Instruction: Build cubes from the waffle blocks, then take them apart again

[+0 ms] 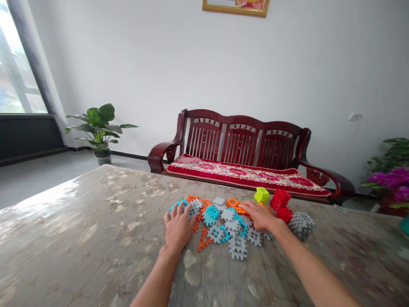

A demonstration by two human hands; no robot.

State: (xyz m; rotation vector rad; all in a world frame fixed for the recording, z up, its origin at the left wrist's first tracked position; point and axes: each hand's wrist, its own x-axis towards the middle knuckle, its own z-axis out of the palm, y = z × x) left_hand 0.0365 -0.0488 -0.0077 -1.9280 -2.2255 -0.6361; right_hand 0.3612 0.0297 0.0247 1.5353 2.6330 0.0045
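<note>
Flat interlocking plastic pieces with notched edges lie in a loose pile on the table; a grey window-shaped piece (237, 248) is at the near side, a blue piece (211, 215) near the middle. At the pile's left end my left hand (179, 228) rests palm down, fingers a little apart, over blue and grey pieces it partly hides. My right hand (260, 216) reaches across the right side, its fingers stretched out at an orange piece (234, 202). Just beyond it sit a yellow-green cube (262, 195), red block shapes (280, 199) and a larger grey built shape (302, 225).
A patterned cloth covers the table (96, 238). Behind its far edge stands a dark red wooden bench (239, 140) with a red floral cushion (243, 171). One potted plant (102, 123) is at the left, purple flowers (390, 181) at the right.
</note>
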